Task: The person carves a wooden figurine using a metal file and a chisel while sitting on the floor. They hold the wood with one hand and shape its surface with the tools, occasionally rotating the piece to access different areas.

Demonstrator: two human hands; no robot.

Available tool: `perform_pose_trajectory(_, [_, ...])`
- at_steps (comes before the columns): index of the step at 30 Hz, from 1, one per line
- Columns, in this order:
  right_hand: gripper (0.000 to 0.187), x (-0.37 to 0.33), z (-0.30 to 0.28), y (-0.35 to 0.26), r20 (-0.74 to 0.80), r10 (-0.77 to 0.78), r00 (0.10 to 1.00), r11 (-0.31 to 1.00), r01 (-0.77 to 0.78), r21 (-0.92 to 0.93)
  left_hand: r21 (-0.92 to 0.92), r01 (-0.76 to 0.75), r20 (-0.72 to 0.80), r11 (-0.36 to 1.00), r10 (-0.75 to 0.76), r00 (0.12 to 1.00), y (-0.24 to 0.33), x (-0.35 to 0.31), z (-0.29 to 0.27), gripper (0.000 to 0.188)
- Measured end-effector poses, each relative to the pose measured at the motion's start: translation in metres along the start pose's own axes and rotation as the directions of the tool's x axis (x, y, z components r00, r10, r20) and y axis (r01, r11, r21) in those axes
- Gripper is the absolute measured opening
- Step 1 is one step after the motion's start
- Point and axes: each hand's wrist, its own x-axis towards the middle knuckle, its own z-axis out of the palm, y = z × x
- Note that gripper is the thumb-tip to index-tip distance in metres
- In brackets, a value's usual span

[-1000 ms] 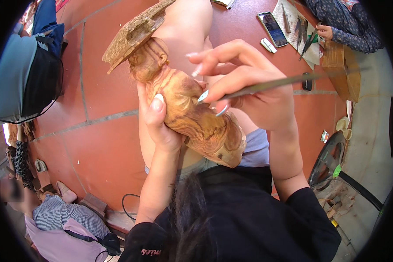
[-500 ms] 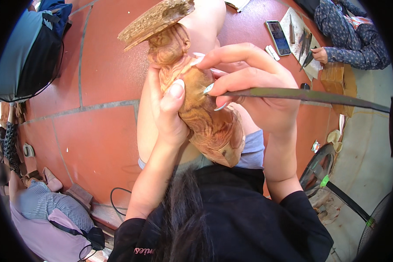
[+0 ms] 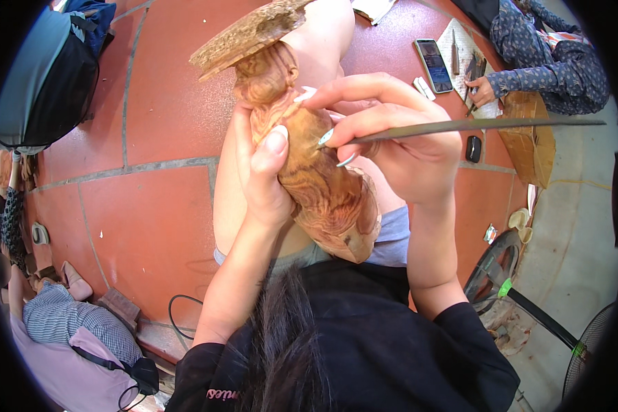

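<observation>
A carved figure of brown, swirly-grained wood [image 3: 333, 196] lies tilted over my lap, its rough, wide top piece [image 3: 250, 40] pointing away from me. My left hand [image 3: 268, 182] grips it around the middle, thumb on the near face and fingers mostly hidden behind. Pinched in my right hand [image 3: 415, 147] is a long, thin, dark, file-like tool [image 3: 501, 124]. Its working end meets the figure's smooth upper body, and the rest sticks out to the right. Some right fingertips rest against the wood beside it.
At upper right, another person's hand [image 3: 481, 91] reaches among dark tools on a pale sheet [image 3: 460, 41], near a phone [image 3: 434, 65]. A brown box [image 3: 532, 141] stands below. A fan [image 3: 573, 340] is at lower right, a bag [image 3: 41, 82] at upper left. Another person sits at lower left.
The tool's far end has swung up slightly, and its narrow edge now shows. The other person's hand has moved left onto the dark tools. My left grip is unchanged.
</observation>
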Motion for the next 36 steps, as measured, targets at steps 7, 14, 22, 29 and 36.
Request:
perform_pose_trajectory(7, [0.017, -0.003, 0.001, 0.003, -0.041, -0.018, 0.999, 1.000, 0.019, 0.019, -0.001, 0.011, 0.034, 1.000, -0.011, 0.999, 0.000, 0.000, -0.002, 0.069])
perform_pose_trajectory(14, [0.015, 0.000, -0.003, 0.005, -0.026, -0.024, 0.999, 1.000, 0.024, 0.001, -0.031, -0.022, -0.013, 0.999, 0.022, 1.000, -0.004, 0.003, 0.000, 0.070])
perform_pose_trajectory(22, [0.008, -0.021, 0.000, 0.002, -0.351, 0.049, 0.935, 0.995, -0.013, 0.104, -0.185, 0.034, 0.026, 0.982, -0.029, 0.999, -0.006, 0.003, -0.007, 0.073])
perform_pose_trajectory(29, [0.015, -0.042, 0.017, -0.022, -0.515, 0.316, 0.797, 0.914, -0.110, 0.391, 0.033, -0.016, 0.046, 0.999, 0.015, 0.999, -0.007, 0.002, -0.005, 0.062])
perform_pose_trajectory(36, [0.015, -0.041, 0.032, -0.020, -0.492, 0.210, 0.845, 0.976, -0.150, 0.159, 0.038, -0.027, 0.033, 0.999, 0.026, 0.999, -0.006, 0.000, 0.000, 0.059])
